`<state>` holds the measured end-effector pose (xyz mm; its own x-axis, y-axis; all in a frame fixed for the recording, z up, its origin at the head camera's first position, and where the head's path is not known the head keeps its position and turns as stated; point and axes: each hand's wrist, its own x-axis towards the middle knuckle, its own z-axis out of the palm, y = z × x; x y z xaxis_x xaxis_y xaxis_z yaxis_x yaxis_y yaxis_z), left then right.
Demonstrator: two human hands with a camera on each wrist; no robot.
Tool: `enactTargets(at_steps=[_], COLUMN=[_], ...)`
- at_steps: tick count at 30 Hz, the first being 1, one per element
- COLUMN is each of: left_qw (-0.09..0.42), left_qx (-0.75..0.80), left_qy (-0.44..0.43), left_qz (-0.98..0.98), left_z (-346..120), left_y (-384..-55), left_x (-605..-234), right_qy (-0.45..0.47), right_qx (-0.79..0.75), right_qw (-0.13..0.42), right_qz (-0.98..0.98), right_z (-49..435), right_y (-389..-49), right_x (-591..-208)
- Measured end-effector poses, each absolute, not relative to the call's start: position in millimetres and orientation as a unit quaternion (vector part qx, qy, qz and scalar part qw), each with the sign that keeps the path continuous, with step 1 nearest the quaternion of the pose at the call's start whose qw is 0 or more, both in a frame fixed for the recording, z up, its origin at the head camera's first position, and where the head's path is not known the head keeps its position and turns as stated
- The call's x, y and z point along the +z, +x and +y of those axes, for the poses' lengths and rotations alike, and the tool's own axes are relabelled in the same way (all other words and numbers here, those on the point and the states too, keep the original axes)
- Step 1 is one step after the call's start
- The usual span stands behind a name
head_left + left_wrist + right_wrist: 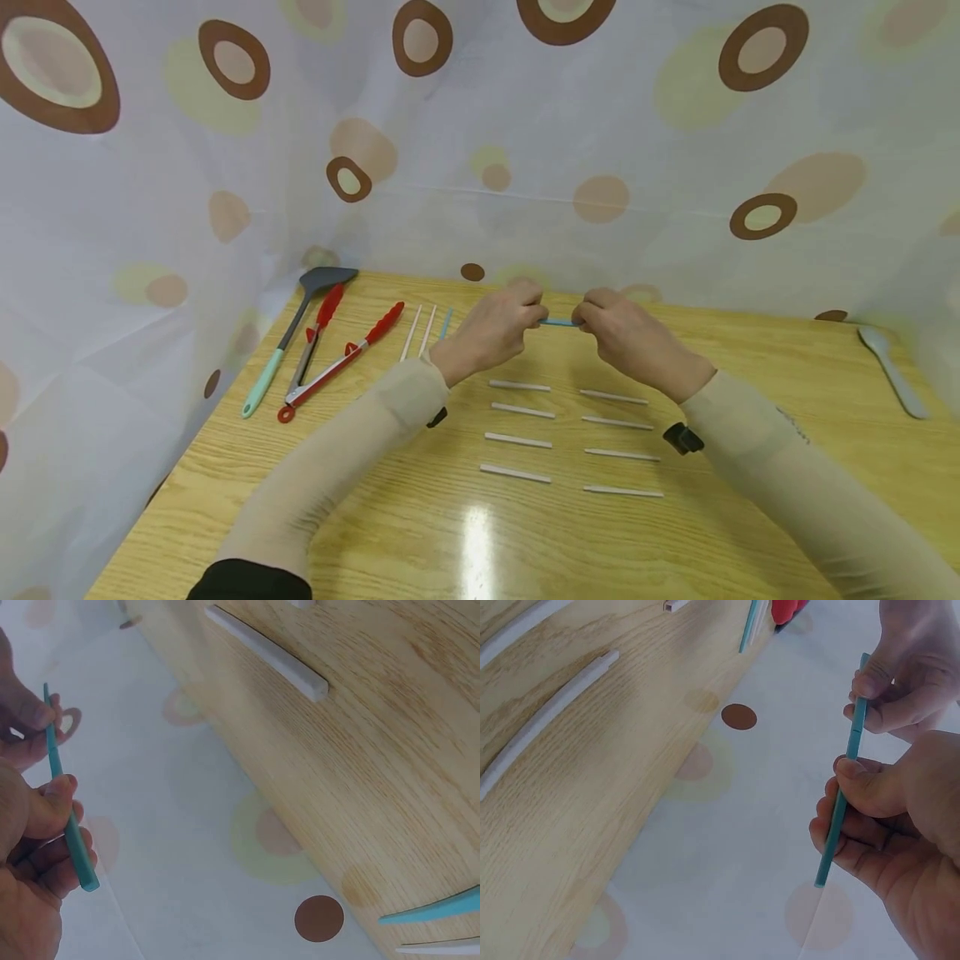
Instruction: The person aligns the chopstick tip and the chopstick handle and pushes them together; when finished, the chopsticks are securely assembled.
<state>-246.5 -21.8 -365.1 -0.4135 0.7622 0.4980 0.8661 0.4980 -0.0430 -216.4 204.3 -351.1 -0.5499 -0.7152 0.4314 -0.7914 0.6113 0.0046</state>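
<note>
The head camera looks forward and down from above the table (525,533), far enough back to take in both sleeves (337,467) and the patterned cloth (480,117) at 12 o'clock. The left wrist camera sits close, tilted, with the left hand (37,859) toward 8 o'clock and the table toward 2; the right wrist camera, also near, has the right hand (922,802) toward 3 and the table toward 10. Both wrist views share the blue stick (77,851) and the table's far edge
</note>
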Motion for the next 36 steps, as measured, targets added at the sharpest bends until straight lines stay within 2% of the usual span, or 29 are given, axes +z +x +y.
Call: enactTargets(at_steps=[5,12,23,29,36], left_qw=[0.234,0.215,0.133,0.09,-0.005], left_qx=[-0.115,-0.082,-0.024,-0.029,-0.127], left_qy=[-0.486,-0.486,-0.413,-0.372,-0.32], left_qz=[-0.834,-0.843,-0.901,-0.923,-0.939], left_z=[-22.0,-22.9,-18.2,-16.0,-22.0], left_y=[-246.1,-247.3,-239.8,-237.2,-243.2], left_x=[-362.4,-358.0,-350.8,-350.4,-349.0], right_qy=[0.442,0.447,0.441,0.447,0.448], right_qx=[0.098,0.098,0.084,0.076,0.096], right_qw=[0.215,0.201,0.219,0.253,0.257], right_qz=[-0.866,-0.866,-0.866,-0.855,-0.851], right_z=[204.3,206.7,209.1,204.7,202.6], right_y=[-218.0,-221.8,-231.7,-234.5,-235.1], right_x=[-349.0,-348.7,-351.7,-354.5,-351.3])
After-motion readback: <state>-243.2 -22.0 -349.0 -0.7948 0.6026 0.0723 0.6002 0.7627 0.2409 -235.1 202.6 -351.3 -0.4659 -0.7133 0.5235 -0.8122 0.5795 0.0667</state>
